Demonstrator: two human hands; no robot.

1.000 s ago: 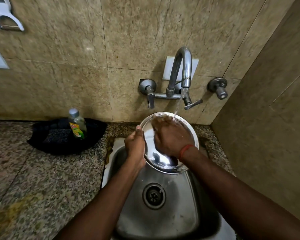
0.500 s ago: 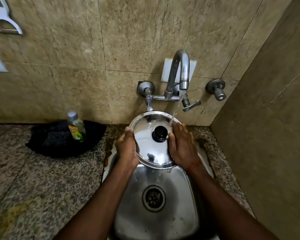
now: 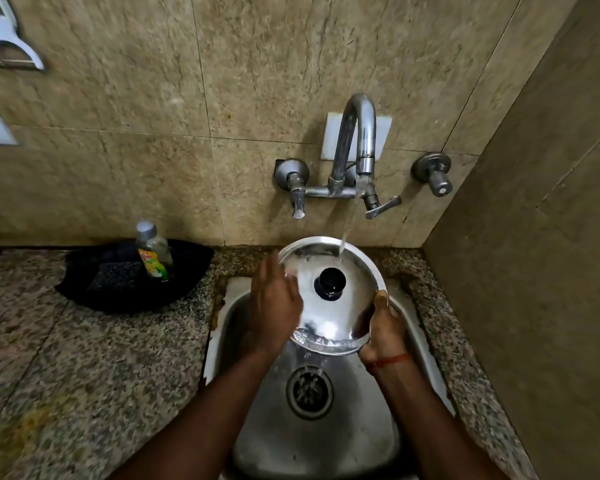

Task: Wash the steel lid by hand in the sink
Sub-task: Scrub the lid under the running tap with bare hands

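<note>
1 grip only: my right hand clamps the wet steel lid, my left hand rubs flat-fingered, so it could slip.

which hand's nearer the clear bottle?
Left. The left hand lies flat on the steel lid, right of the bottle; the right hand grips its right rim, farther off.

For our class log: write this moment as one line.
steel lid: under tap stream | right hand: grips rim | left hand: open, on lid
</note>
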